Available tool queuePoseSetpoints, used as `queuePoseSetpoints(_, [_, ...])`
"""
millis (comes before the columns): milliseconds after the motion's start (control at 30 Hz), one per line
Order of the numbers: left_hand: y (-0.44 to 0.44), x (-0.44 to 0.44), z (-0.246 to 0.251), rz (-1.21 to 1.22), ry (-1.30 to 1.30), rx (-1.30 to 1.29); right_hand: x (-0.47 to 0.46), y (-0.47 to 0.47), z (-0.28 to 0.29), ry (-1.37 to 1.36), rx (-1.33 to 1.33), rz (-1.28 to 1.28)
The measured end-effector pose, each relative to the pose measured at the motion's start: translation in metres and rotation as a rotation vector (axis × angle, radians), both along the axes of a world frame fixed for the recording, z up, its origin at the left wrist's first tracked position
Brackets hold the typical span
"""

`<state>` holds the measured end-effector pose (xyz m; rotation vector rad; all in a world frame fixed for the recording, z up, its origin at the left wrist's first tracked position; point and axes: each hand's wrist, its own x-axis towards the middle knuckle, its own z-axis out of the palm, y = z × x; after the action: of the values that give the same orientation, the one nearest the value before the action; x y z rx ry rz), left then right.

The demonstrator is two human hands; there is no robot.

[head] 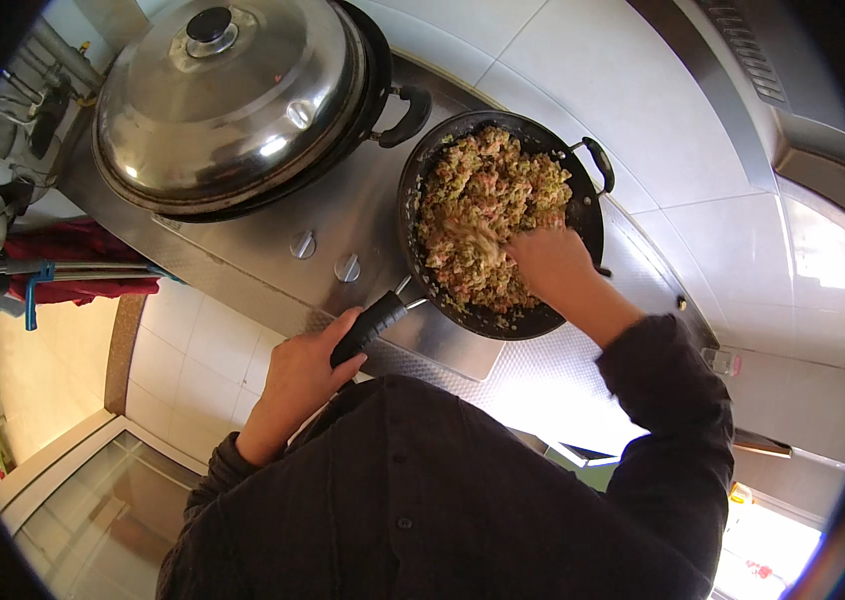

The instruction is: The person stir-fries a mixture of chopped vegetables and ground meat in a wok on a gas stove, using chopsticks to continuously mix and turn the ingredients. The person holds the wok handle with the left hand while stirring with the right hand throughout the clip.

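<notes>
A black wok [589, 232] with a long handle stands on the steel stove, holding a chopped mixture [494, 187] of green bits and pinkish, meat-like pieces. My left hand [306, 367] is wrapped around the black wok handle [370, 328], thumb and fingers on either side. Over the right part of the mixture, my right hand [554, 262] is curled, its fingertips down at the food. Motion blur lies just left of those fingers, and a short dark tip [602, 271] shows behind the wrist. Whether that hand grips a utensil is hidden.
A large pan under a domed metal lid [235, 97] stands on the left, its side handle [406, 116] near the wok. Two stove knobs [302, 244] lie in front. Utensils hang at far left above a red cloth [77, 255]. The tiled wall [587, 97] rises behind.
</notes>
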<state>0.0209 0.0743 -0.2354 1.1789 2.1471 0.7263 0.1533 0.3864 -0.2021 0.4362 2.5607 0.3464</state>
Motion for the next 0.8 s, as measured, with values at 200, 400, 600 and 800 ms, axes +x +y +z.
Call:
queuePoseSetpoints(200, [-0.002, -0.001, -0.004, -0.002, -0.009, 0.026, 0.007, 0.066, 0.003, 0.052, 0.142, -0.123])
queuePoseSetpoints(400, [-0.001, -0.001, -0.004, -0.015, 0.013, -0.017, 0.009, -0.004, 0.010, -0.060, -0.045, -0.005])
queuePoseSetpoints(600, [0.000, -0.002, -0.004, -0.024, -0.005, 0.004, -0.018, 0.060, -0.006, 0.106, 0.090, -0.208])
queuePoseSetpoints(800, [-0.003, 0.000, -0.005, 0.000, 0.019, 0.006, 0.020, -0.002, 0.010, -0.178, -0.053, -0.027])
